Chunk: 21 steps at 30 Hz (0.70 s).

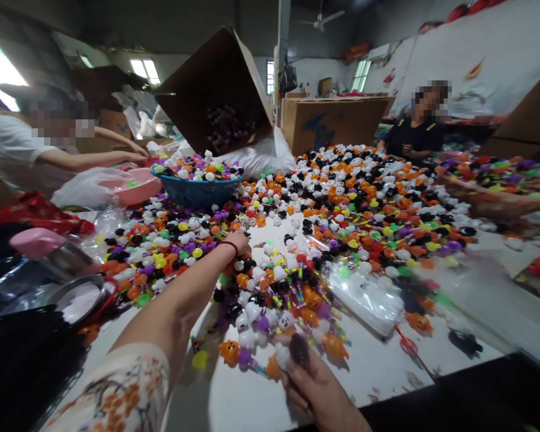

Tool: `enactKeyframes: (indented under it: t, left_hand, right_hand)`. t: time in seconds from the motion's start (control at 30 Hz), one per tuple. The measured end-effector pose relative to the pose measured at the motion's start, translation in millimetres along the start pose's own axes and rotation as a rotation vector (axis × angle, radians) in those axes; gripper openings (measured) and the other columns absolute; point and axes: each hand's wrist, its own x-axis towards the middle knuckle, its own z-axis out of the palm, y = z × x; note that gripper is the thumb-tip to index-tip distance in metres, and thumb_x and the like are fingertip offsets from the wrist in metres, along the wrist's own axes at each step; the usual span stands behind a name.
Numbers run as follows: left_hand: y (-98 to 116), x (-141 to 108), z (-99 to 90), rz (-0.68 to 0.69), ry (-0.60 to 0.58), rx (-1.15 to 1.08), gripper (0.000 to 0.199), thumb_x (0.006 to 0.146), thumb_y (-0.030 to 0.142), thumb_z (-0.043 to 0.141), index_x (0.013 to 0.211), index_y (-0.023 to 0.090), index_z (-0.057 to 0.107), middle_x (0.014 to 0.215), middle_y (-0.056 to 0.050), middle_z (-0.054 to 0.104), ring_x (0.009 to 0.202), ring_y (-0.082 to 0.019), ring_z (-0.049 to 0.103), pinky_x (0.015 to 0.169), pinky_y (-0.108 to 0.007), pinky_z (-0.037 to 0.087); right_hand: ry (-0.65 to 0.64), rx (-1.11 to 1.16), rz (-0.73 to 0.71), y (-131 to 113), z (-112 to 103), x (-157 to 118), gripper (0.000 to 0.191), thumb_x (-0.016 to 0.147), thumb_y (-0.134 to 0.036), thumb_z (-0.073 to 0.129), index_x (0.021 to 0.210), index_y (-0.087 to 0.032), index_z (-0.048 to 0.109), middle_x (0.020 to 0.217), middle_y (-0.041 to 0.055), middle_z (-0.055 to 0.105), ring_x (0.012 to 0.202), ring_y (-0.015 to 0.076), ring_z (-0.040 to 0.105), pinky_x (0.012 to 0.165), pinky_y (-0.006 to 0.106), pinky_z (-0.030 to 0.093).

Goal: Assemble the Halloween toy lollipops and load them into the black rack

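Observation:
My left arm stretches forward over the white table (263, 240), and my left hand (238, 242) is down among small plastic Halloween figures (175, 243). Its fingers are mostly hidden, so I cannot see whether they grip anything. Close to the front edge, my right hand (317, 384) is closed, with a dark figure (299, 350) at the thumb and a white one (282, 355) beside it. An orange pumpkin figure (272, 367) touches that group at its left. Several striped sticks with orange, white, purple and black figures (285, 321) lie just ahead of the right hand.
A blue basin (198, 191) heaped with figures stands behind the pile, below a tilted cardboard box (216, 90). Clear plastic bags (369, 300) and scissors (407, 343) lie to the right. A pink-lidded container (49, 249) stands left. Co-workers sit at the left (31, 150) and back right (414, 132).

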Motion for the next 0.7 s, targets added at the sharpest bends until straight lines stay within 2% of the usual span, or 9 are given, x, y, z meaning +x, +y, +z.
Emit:
enactKeyframes:
  t: [0.1, 0.2, 0.27, 0.37, 0.47, 0.57, 0.7]
  left_hand:
    - [5.9, -7.3, -4.2, 0.021, 0.077, -0.055, 0.024, 0.075, 0.028, 0.072, 0.092, 0.011, 0.068, 0.108, -0.018, 0.064, 0.109, -0.03, 0.055, 0.097, -0.04, 0.04]
    - [16.8, -39.9, -12.8, 0.038, 0.161, -0.181, 0.04, 0.087, 0.04, 0.059, 0.115, 0.011, 0.061, 0.117, -0.016, 0.06, 0.104, -0.024, 0.057, 0.09, -0.035, 0.045]
    - [25.8, -79.2, -16.6, 0.061, 0.121, -0.477, 0.046, 0.089, 0.051, 0.054, 0.115, 0.014, 0.06, 0.108, -0.011, 0.062, 0.091, -0.02, 0.059, 0.079, -0.031, 0.048]
    - [37.8, -154.5, -14.7, 0.039, -0.038, -0.996, 0.049, 0.081, 0.057, 0.064, 0.112, 0.019, 0.062, 0.094, -0.004, 0.061, 0.074, -0.013, 0.055, 0.063, -0.024, 0.046]
    - [44.0, -224.6, -1.2, -0.069, -0.079, -1.211, 0.042, 0.081, 0.056, 0.066, 0.102, 0.021, 0.062, 0.079, 0.002, 0.054, 0.06, -0.007, 0.046, 0.053, -0.019, 0.038]
    - [44.0, -270.9, 18.1, -0.173, -0.052, -1.353, 0.04, 0.085, 0.058, 0.059, 0.093, 0.018, 0.06, 0.072, 0.003, 0.05, 0.057, -0.007, 0.044, 0.051, -0.018, 0.036]
    - [40.4, -300.3, 31.7, -0.209, 0.027, -1.435, 0.045, 0.089, 0.06, 0.05, 0.092, 0.016, 0.062, 0.07, 0.001, 0.053, 0.054, -0.007, 0.043, 0.048, -0.019, 0.032]
  right_hand:
    - [0.058, 0.001, -0.022, -5.8, -5.9, -0.7, 0.066, 0.08, -0.061, 0.069, 0.128, -0.02, 0.05, 0.067, -0.0051, 0.051, 0.045, 0.0018, 0.024, 0.042, 0.018, 0.013]
    - [0.132, -0.01, -0.061, -14.3, -6.0, 0.5, 0.062, 0.08, -0.058, 0.071, 0.125, -0.02, 0.054, 0.064, -0.006, 0.048, 0.045, 0.0027, 0.026, 0.043, 0.019, 0.015]
    - [0.142, 0.008, -0.095, -18.6, -3.5, 2.2, 0.061, 0.079, -0.058, 0.072, 0.124, -0.02, 0.054, 0.068, -0.0043, 0.052, 0.047, 0.0036, 0.029, 0.044, 0.019, 0.019]
    - [0.077, 0.047, -0.128, -19.6, 3.1, 5.0, 0.058, 0.082, -0.056, 0.069, 0.124, -0.02, 0.052, 0.075, -0.0023, 0.056, 0.047, 0.0038, 0.03, 0.044, 0.02, 0.019]
    - [0.009, 0.044, -0.125, -14.8, 12.2, 5.5, 0.053, 0.086, -0.054, 0.065, 0.125, -0.021, 0.049, 0.074, -0.0032, 0.055, 0.047, 0.0042, 0.027, 0.044, 0.021, 0.018]
    - [-0.046, -0.121, -0.116, -9.5, 22.6, 2.6, 0.049, 0.09, -0.058, 0.057, 0.124, -0.023, 0.048, 0.073, -0.0031, 0.057, 0.048, 0.0062, 0.031, 0.045, 0.022, 0.021]
    - [-0.038, -0.578, -0.208, -8.3, 38.2, -5.1, 0.038, 0.098, -0.056, 0.043, 0.112, -0.022, 0.054, 0.073, -0.0007, 0.061, 0.061, 0.0122, 0.049, 0.057, 0.025, 0.036]
